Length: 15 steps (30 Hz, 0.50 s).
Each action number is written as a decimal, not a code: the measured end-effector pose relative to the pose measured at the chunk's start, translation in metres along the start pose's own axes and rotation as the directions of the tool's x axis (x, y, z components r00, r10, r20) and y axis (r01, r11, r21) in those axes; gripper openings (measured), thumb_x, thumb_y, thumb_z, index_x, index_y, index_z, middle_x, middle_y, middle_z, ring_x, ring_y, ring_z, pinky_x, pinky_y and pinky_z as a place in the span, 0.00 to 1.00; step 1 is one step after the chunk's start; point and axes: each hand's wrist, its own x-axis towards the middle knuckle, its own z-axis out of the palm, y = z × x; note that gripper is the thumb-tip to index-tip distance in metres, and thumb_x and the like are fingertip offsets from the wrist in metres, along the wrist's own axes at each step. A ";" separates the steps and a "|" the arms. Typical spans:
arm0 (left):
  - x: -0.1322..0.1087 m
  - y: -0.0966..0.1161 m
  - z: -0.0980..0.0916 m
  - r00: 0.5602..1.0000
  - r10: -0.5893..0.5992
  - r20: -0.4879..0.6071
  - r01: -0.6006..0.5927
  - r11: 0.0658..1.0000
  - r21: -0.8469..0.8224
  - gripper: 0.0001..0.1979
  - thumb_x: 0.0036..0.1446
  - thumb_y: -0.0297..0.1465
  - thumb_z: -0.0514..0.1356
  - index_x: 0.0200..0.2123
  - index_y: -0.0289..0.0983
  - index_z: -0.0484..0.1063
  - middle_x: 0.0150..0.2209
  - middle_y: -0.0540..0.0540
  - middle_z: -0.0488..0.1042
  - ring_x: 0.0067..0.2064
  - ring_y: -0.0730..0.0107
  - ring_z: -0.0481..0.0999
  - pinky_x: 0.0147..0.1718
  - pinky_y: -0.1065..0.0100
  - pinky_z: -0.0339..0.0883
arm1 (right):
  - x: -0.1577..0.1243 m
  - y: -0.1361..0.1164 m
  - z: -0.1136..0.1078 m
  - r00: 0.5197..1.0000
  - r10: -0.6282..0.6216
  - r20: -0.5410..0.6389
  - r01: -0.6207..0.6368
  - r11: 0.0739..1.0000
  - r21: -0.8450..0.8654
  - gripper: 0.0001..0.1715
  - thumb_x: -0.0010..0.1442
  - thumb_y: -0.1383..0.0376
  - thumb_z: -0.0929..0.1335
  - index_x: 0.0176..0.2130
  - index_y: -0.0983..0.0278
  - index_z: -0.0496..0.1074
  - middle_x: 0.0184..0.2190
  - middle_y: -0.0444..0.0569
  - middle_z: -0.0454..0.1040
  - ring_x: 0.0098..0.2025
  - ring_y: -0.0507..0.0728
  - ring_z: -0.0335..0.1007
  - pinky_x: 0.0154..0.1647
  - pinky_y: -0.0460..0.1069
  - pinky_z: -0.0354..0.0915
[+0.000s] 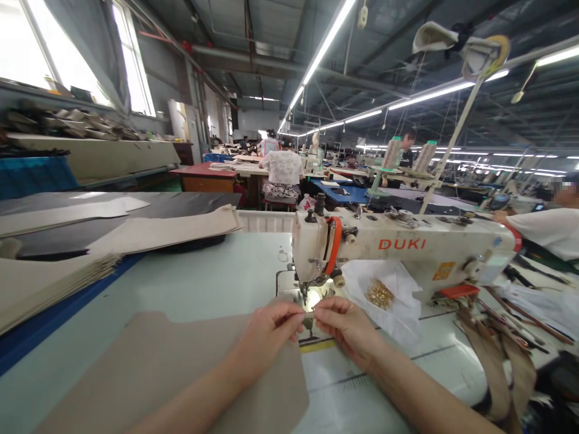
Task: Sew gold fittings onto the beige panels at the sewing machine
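Note:
Just in front of the needle of a white sewing machine (389,244), my left hand (274,328) and my right hand (341,322) are close together, each closed in a pinch. Something thin and small seems to span the gap between the fingertips, too small to name. Below my left wrist a large beige flat panel (181,355) lies on the table, its right edge reaching under the hand. The machine's lamp lights the needle area (312,295). Gold-coloured small metal parts (380,294) sit on a white plastic bag (400,274) to the right of my right hand.
Stacked beige panels (172,229) lie on the left over dark sheets. Brown straps (488,355) hang at the right table edge. Thread cones (391,154) stand behind the machine. A person in white (283,169) sits ahead; another person's arm (520,220) is at right.

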 end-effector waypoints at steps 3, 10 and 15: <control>0.001 0.000 -0.001 1.000 -0.029 0.001 0.029 0.999 -0.040 0.11 0.53 0.37 0.56 0.30 0.36 0.74 0.23 0.51 0.73 0.25 0.71 0.72 0.28 0.71 0.66 | 0.000 -0.001 -0.002 1.000 0.008 0.014 -0.008 1.000 -0.005 0.21 0.31 0.60 0.80 0.26 0.67 0.75 0.24 0.44 0.75 0.24 0.48 0.69 0.30 0.44 0.66; 0.002 0.002 -0.001 0.993 -0.076 0.093 0.082 0.994 -0.072 0.12 0.52 0.38 0.57 0.29 0.35 0.74 0.21 0.51 0.71 0.24 0.72 0.70 0.27 0.71 0.65 | -0.001 -0.001 -0.003 0.997 0.000 0.078 0.004 0.999 -0.054 0.19 0.36 0.59 0.79 0.27 0.67 0.75 0.23 0.44 0.75 0.25 0.48 0.69 0.32 0.45 0.66; 0.003 0.001 -0.002 0.978 -0.116 0.174 0.145 0.975 -0.167 0.14 0.50 0.41 0.59 0.29 0.34 0.72 0.19 0.52 0.70 0.22 0.74 0.68 0.25 0.72 0.63 | -0.003 -0.005 -0.005 0.980 0.086 0.179 -0.084 0.996 -0.018 0.18 0.38 0.61 0.79 0.28 0.68 0.75 0.23 0.45 0.75 0.24 0.47 0.69 0.31 0.43 0.64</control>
